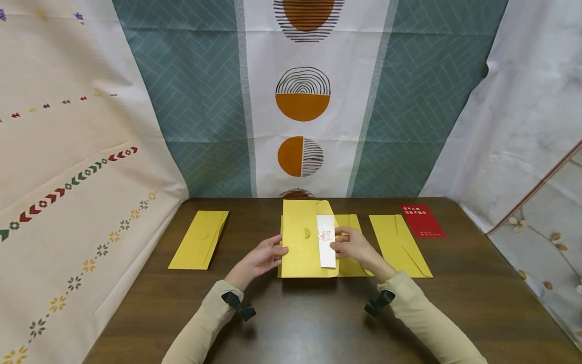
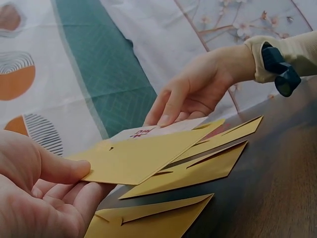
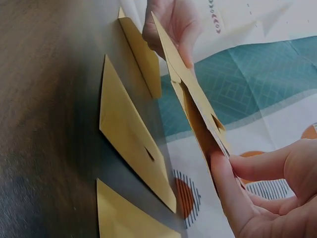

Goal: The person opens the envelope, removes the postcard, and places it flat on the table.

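My left hand [image 1: 261,258] pinches the left edge of a yellow envelope [image 1: 297,253], thumb on top and fingers beneath, and holds it above the table. The envelope's right side is the open end. At that end my right hand [image 1: 356,246] pinches a white card [image 1: 326,255] bearing red characters. The card lies partly within the opening, and its left portion is hidden by the envelope's front. In the right wrist view the envelope's mouth [image 3: 200,126] gapes, with right fingertips [image 3: 223,166] at it. Another yellow envelope [image 1: 352,269] lies on the table underneath, partly covered.
On the dark wooden table [image 1: 313,323], one yellow envelope [image 1: 193,247] lies to the left and another [image 1: 391,237] to the right. A red card [image 1: 423,222] with white lettering lies at the far right. Patterned cloths [image 1: 204,101] hang around the table's back and sides.
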Motion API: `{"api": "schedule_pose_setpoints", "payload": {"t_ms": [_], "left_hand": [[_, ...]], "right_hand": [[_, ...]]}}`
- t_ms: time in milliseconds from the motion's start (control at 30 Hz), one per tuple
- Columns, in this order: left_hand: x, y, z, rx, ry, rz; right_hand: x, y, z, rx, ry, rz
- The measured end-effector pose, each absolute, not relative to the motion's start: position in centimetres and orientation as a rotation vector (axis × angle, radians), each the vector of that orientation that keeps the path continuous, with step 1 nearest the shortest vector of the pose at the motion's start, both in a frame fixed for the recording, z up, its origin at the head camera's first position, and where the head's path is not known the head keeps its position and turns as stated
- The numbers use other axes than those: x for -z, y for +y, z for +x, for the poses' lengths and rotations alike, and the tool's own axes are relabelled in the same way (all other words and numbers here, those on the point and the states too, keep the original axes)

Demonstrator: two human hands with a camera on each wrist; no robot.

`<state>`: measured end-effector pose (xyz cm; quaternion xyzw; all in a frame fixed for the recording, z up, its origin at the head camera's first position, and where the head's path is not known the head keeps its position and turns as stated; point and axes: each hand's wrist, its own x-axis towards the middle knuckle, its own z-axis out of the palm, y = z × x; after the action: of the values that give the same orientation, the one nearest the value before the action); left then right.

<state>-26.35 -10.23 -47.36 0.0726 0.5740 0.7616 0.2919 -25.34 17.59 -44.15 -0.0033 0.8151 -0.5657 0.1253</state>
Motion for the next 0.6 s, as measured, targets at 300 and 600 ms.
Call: {"api": "schedule_pose_setpoints", "payload": {"t_ms": [300, 600], "left_hand": [[47.5, -10.7, -26.5, -2.046, 1.501, 0.184], [47.5, -11.0, -26.4, -2.063, 1.504, 0.129]], "right_hand": [[43.6, 18.4, -25.7, 1.679, 2.485, 0.052], [43.5, 19.2, -26.2, 1.696, 2.488, 0.065]]}}
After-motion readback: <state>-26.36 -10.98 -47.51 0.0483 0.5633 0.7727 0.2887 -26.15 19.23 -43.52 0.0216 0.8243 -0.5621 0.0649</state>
